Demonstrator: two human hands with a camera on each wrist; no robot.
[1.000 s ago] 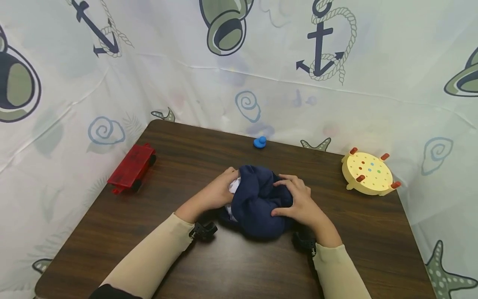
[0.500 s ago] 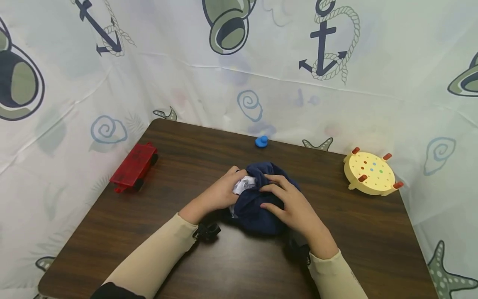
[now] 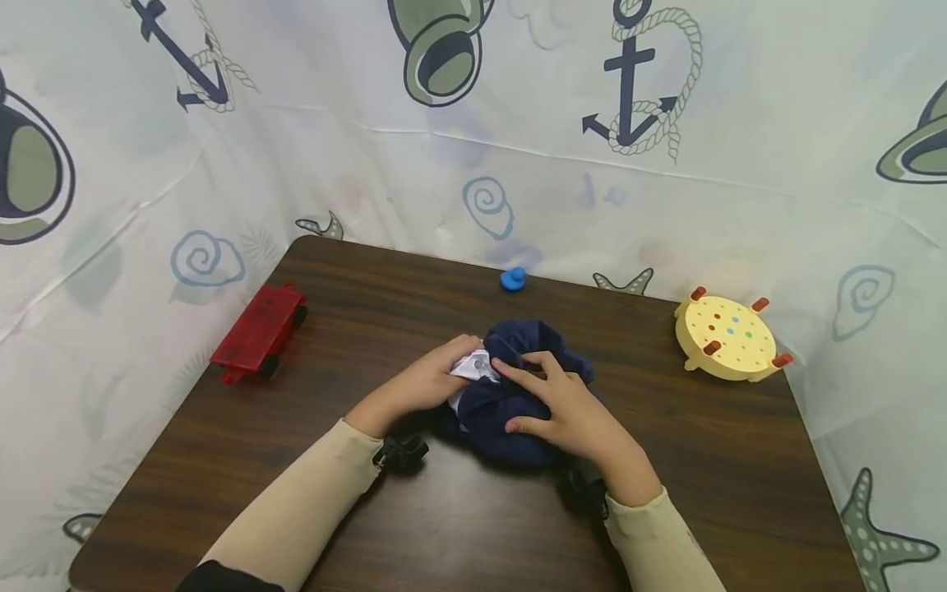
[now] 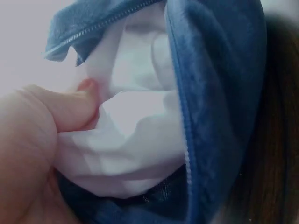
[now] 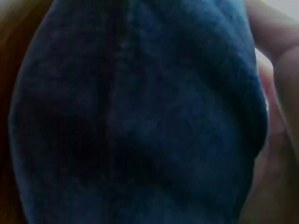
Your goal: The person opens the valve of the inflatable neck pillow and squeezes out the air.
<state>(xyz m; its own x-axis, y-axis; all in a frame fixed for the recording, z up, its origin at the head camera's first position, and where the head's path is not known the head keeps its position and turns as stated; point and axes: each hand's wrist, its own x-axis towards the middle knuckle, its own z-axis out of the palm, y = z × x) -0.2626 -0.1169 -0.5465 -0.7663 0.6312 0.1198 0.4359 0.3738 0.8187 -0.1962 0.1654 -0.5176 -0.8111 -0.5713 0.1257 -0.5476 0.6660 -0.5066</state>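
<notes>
A soft navy cloth pouch (image 3: 510,415) with a white lining (image 3: 473,366) sits crumpled at the middle of the table. In the left wrist view its zipper teeth (image 4: 187,154) run along both edges of the gaping mouth, and the lining bulges out between them. My left hand (image 3: 422,380) grips the pouch at its left side, the thumb pressed into the white lining. Over the right side curves my right hand (image 3: 573,411), thumb and fingers spread around the navy fabric, index fingertip at the edge of the mouth. Navy fabric (image 5: 140,116) fills most of the right wrist view, fingers behind its right edge.
A red toy wagon (image 3: 259,333) with black wheels stands at the table's left edge. A small blue knobbed piece (image 3: 513,279) lies at the back edge. To the right is a round yellow toy (image 3: 728,337) with red-tipped pegs. Printed curtains hang behind the dark wooden table (image 3: 414,526).
My right hand has shifted left across the pouch, its fingers coming closer to my left hand. The pouch's navy top has folded over, and more white lining shows beside my left hand.
</notes>
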